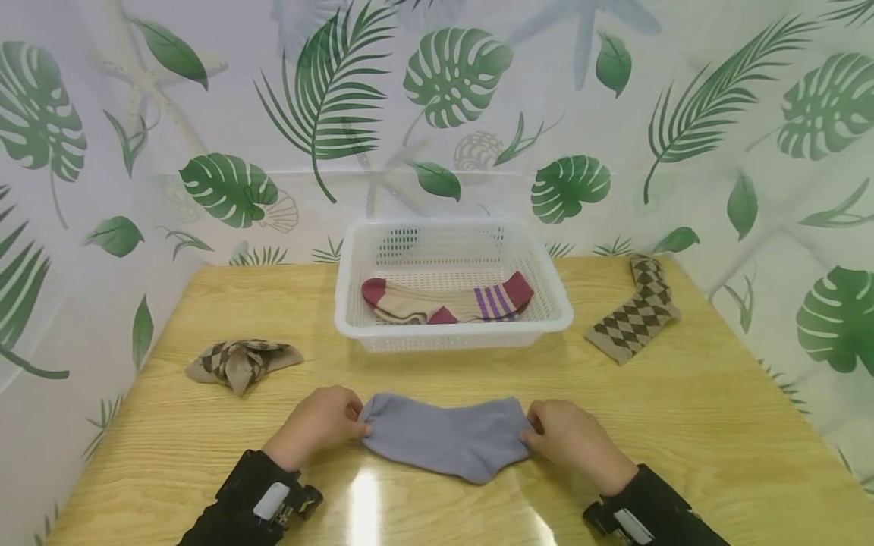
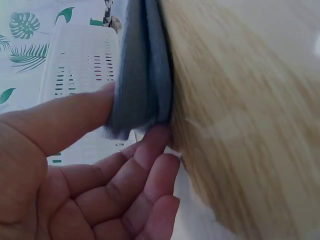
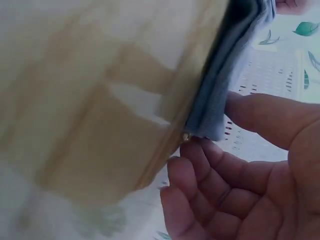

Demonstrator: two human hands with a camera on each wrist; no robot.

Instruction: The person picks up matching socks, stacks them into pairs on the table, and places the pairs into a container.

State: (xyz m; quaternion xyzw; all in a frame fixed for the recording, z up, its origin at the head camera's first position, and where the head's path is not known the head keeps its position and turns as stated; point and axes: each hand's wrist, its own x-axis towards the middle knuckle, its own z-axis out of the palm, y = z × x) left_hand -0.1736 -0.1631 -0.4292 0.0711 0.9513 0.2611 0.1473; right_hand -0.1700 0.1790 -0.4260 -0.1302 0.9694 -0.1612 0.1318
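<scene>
A plain blue-grey sock [image 1: 444,436] is laid out sideways near the table's front, its heel bulging toward me. My left hand [image 1: 331,417] pinches its left end between thumb and fingers. At the opposite end my right hand [image 1: 573,440] pinches the other tip the same way. Layers of the blue-grey fabric [image 2: 142,75] show edge-on in the left wrist view, with the thumb [image 2: 75,117] on one side. The right wrist view likewise shows layered fabric [image 3: 215,105] at the right thumb [image 3: 265,117].
Behind the sock stands a white perforated basket [image 1: 454,331] holding cream socks [image 1: 451,302] with maroon ends and purple stripes. A brown argyle sock [image 1: 635,318] lies flat at the back right. Another argyle sock [image 1: 242,364] is bunched up at left. Leaf-printed sheeting [image 1: 437,174] surrounds the wooden table [image 1: 683,425].
</scene>
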